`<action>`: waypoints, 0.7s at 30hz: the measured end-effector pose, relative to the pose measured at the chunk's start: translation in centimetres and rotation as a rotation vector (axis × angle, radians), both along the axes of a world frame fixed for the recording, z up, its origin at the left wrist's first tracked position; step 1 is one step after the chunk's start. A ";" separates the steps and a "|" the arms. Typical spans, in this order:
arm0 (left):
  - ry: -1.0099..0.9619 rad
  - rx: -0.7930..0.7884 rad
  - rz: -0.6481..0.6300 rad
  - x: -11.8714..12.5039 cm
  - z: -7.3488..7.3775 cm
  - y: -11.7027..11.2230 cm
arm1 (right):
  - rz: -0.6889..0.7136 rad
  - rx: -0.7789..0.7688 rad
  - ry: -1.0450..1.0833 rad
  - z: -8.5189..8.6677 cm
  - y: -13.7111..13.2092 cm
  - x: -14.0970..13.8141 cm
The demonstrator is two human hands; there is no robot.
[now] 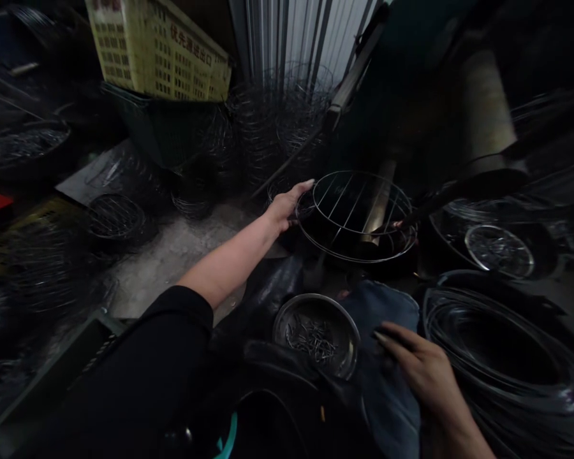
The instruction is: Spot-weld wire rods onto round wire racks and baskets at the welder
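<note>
My left hand (286, 207) reaches forward and grips the left edge of a round wire rack (345, 227), which has two wire rings and thin parallel bars across it. The rack's far side lies by an upright metal rod (381, 201) of the machine. In front of my body, a steel bowl (281, 319) holds many short bits of metal wire (313, 339). To the right of the bowl, above my denim-covered leg (387, 395), is my right hand (418, 363). Its thumb and fingers are pinched together, and whatever they may hold is too small and blurred to name.
A large coil of wire (502, 382) sits at the right, with a bowl of metal pieces (500, 252) behind it. A thick cylindrical machine part (490, 108) overhangs the right. Stacked crates, the yellow crate (172, 51) on top, stand back left near wire rings (258, 127).
</note>
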State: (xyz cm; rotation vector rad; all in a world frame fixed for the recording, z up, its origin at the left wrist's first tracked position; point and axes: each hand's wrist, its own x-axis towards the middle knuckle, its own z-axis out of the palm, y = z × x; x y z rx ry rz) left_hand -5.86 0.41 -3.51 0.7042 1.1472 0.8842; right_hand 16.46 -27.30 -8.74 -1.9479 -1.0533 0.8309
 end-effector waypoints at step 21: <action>0.049 -0.117 -0.051 -0.5 0.8 -1.3 | -0.217 0.221 0.215 6.7 12.0 -4.0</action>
